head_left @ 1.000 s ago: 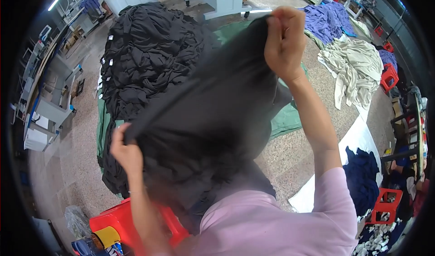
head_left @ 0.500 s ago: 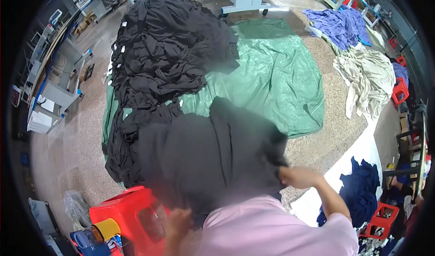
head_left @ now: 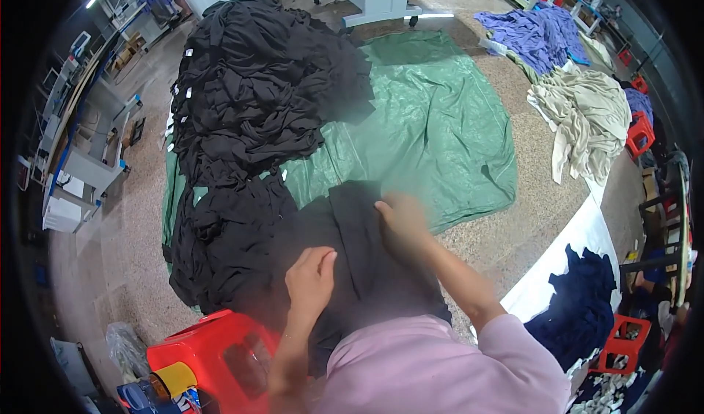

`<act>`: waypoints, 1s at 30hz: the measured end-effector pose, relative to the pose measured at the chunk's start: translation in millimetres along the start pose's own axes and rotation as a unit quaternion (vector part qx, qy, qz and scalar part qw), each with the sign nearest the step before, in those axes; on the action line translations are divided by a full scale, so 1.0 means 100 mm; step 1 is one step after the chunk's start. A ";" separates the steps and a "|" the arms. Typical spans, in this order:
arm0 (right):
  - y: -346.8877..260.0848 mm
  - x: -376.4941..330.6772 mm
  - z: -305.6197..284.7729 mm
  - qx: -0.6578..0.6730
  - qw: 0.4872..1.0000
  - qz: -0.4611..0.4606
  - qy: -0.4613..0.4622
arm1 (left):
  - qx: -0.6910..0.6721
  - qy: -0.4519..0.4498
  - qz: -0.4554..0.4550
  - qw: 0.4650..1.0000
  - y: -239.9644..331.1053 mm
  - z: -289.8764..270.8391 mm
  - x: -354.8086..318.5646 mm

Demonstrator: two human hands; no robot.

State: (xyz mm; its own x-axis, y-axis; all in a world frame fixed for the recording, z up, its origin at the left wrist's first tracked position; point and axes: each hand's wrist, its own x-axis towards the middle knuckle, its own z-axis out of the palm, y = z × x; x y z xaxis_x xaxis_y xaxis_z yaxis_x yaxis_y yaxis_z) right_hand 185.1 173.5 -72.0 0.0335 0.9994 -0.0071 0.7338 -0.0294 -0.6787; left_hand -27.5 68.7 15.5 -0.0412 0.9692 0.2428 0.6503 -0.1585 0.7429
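Note:
A black garment (head_left: 352,267) lies spread across my lap, a long fold running down its middle. Over its left part is my left hand (head_left: 311,278), thumb and fingers drawn together; whether a bit of cloth is between them I cannot make out. My right hand (head_left: 405,220) is at the garment's upper right edge, thumb toward the cloth, its other fingers smeared by motion. Beyond, a large heap of black garments (head_left: 249,84) rests on a green plastic sheet (head_left: 447,121), trailing down to more black garments (head_left: 235,231) beside my lap.
At my left stands a red plastic stool (head_left: 213,348), with a yellow roll (head_left: 174,379) next to it. Dark blue cloth (head_left: 576,304) lies on a white sheet (head_left: 535,282) at right. Cream garments (head_left: 587,113) and purple garments (head_left: 532,36) lie farther off. A wheeled machine stand (head_left: 374,0) is ahead.
The black garment has come down from a raised, billowing spread onto my lap. My right hand moved inward and away from me; my left hand rose forward over the cloth.

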 end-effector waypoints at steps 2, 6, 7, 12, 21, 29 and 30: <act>-0.28 -0.08 -0.07 -0.049 0.974 -0.148 0.163 | -0.008 -0.001 -0.011 1.000 0.08 -0.04 0.08; -0.77 -0.52 -0.35 0.088 0.933 -0.347 0.041 | -0.045 0.109 0.091 0.989 0.19 -0.22 0.22; -1.05 -0.84 -0.52 0.157 0.909 -0.380 -0.070 | -0.047 0.103 0.098 0.989 0.25 -0.31 0.23; -1.16 -1.41 -0.44 0.261 0.672 -0.335 -0.606 | 0.009 -0.047 0.150 0.988 0.40 -0.39 0.26; -0.18 -0.46 -0.27 0.150 0.983 -0.092 -0.046 | 0.038 -0.098 0.035 0.994 -0.21 -0.14 0.18; -0.10 0.81 0.47 0.066 0.970 -0.232 0.025 | 0.110 -0.001 0.000 0.994 -0.43 0.39 0.65; 0.02 1.02 0.59 0.028 0.973 -0.224 -0.045 | 0.088 -0.004 -0.005 0.996 -0.40 0.50 0.64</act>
State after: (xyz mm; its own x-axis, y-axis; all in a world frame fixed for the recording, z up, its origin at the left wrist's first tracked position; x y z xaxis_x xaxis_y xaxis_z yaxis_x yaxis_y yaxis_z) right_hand 150.1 275.9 -117.0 -0.3434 0.9090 0.2362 0.6221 0.4086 -0.6679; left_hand -18.2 146.5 -30.1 -0.0432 0.9720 0.2310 0.7725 -0.1141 0.6246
